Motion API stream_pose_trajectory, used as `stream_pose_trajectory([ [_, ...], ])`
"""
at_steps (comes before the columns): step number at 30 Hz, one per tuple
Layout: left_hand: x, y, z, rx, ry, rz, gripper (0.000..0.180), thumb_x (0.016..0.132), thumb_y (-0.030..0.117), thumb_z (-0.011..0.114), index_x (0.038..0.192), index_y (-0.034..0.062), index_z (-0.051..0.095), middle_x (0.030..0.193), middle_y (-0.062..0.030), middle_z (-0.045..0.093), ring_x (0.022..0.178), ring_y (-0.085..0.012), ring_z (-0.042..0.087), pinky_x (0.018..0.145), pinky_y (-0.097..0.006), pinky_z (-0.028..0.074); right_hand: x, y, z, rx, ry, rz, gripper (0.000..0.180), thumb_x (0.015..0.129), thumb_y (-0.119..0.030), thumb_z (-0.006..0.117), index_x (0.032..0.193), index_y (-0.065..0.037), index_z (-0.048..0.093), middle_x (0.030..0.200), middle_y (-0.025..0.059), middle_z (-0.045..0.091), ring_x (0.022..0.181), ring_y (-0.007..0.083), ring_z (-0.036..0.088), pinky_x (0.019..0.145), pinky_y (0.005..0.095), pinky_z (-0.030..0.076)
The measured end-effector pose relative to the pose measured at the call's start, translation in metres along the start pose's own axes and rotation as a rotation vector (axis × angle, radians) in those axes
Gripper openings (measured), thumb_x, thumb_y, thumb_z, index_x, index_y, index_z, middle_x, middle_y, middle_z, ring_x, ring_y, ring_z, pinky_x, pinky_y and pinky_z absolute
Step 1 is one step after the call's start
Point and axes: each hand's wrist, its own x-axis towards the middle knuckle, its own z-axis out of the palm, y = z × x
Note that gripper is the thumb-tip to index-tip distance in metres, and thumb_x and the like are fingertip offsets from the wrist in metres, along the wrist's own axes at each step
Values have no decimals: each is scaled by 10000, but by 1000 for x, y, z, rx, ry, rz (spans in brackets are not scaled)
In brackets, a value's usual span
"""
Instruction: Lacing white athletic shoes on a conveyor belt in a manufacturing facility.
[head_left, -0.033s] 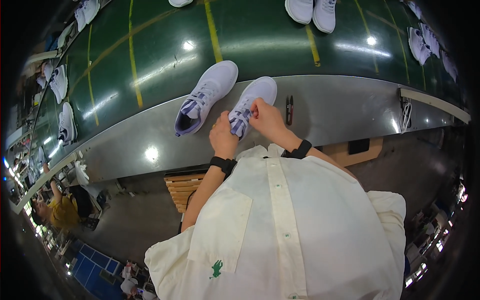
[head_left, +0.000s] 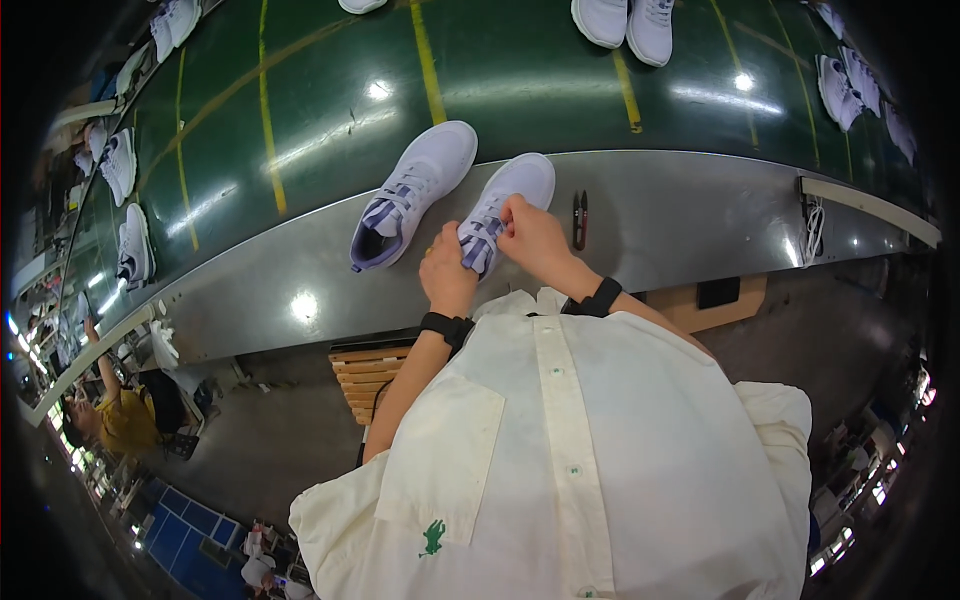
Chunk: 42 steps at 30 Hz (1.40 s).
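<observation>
Nothing shifted: both hands still gripping laced sneaker, second sneaker left, snips right.

Both hands on a white sneaker, conveyor-side.

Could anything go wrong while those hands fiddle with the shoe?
Maybe. The right shoe lies near the grey ledge's front edge, so a tug from the left hand or right hand might pull it off. The small cutters lie beside the right hand and could get bumped or poke a finger.
</observation>
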Motion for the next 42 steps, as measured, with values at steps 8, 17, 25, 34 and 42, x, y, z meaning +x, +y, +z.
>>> stream_pose_trajectory([
  [8,-1,-3,2,57,-15,-22,493,641,47,617,1101,133,462,974,-100,565,859,-309,568,718,-396,449,10,-7,-44,-14,-265,98,329,631,-134,656,856,-40,435,676,104,549,614,230,564,569,338,450],
  [17,0,0,1,48,20,-15,466,640,47,621,1075,124,471,957,-105,567,854,-307,569,716,-394,446,24,15,-40,72,-116,-160,195,706,-63,595,876,-38,503,732,75,571,617,183,563,597,296,462],
  [25,-4,4,4,74,11,-36,473,640,54,627,1083,109,470,975,-103,565,883,-300,562,746,-378,434,36,-9,-26,38,-126,-195,172,713,-22,557,870,-53,493,695,93,585,655,254,593,603,349,459],
  [34,-21,8,14,156,123,54,480,657,90,639,1097,78,448,1045,-99,542,993,-279,522,807,-369,409,29,-15,-23,-270,-149,-303,193,704,-9,549,879,-51,480,732,137,595,698,334,584,595,406,442],
  [42,-26,10,9,245,51,99,523,657,54,624,1143,87,432,1149,-88,495,1097,-310,468,877,-378,377,30,-8,-54,-22,-395,-40,284,615,-138,642,818,-36,471,678,130,568,635,278,576,563,350,443],
])
